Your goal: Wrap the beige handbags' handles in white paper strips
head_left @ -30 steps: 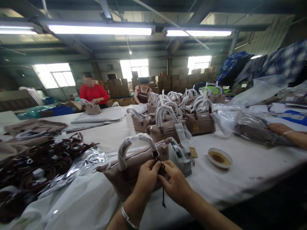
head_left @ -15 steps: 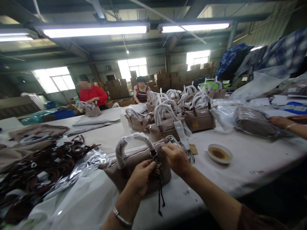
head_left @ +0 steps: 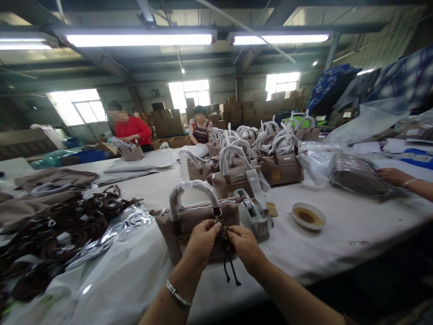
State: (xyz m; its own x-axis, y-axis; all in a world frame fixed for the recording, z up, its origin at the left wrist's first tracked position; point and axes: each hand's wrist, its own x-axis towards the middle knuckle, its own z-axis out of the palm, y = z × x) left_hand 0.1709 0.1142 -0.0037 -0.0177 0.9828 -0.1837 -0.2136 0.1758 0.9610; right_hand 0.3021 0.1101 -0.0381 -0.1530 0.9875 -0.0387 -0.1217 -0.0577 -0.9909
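Note:
A taupe handbag [head_left: 199, 216] with a wrapped handle stands upright on the table in front of me. From a ring at its handle hangs a leopard-print charm [head_left: 223, 231] with dark cords dangling below. My left hand [head_left: 202, 239] pinches the charm from the left, thumb on top. On the other side, my right hand [head_left: 245, 246] has its fingers closed on the charm's right edge. A grey tape dispenser [head_left: 253, 219] stands just behind my right hand, partly hidden by the bag.
Several handbags [head_left: 233, 178] crowd the table behind. Dark straps [head_left: 67, 239] lie heaped at left. A shallow dish [head_left: 308, 216] with brown contents sits at right, near a plastic-wrapped bag [head_left: 358, 174] touched by another person's hand [head_left: 392, 176]. Two people work across the table.
My right hand has come down from the bag's top edge onto the charm, uncovering the tape dispenser. My left hand keeps its hold on the charm.

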